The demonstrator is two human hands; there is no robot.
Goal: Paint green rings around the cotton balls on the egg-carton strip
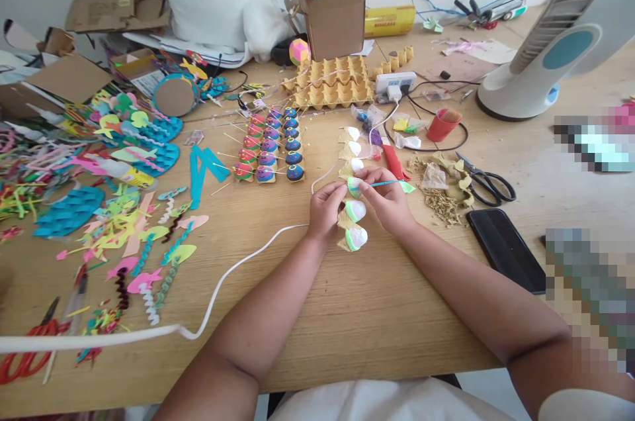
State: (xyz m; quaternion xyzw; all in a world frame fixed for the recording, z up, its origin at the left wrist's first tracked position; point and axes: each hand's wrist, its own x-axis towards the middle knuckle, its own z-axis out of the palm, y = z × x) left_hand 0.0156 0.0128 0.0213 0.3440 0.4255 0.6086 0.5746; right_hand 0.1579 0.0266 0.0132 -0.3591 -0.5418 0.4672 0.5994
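Observation:
A strip of egg carton (343,171) runs away from me, with white rounded lumps in its cups. The nearest lumps (355,211) carry a light-green edge. My left hand (327,208) pinches the strip's left side near a green-covered lump (354,187). Close against that same lump, my right hand (387,199) grips a thin blue stick (389,183), its tip partly hidden by my fingers. A green piece (407,187) shows just right of the stick's outer end. To the left stand rows of painted egg-carton cups (266,149) with pins stuck in them.
A white cable (218,288) crosses the table on my left. Scissors (489,184), a phone (506,250) and carton scraps (446,199) lie right. A fan (540,44), power strip (395,82) and egg trays (332,83) stand behind. Colourful paper cut-outs (143,279) cover the left.

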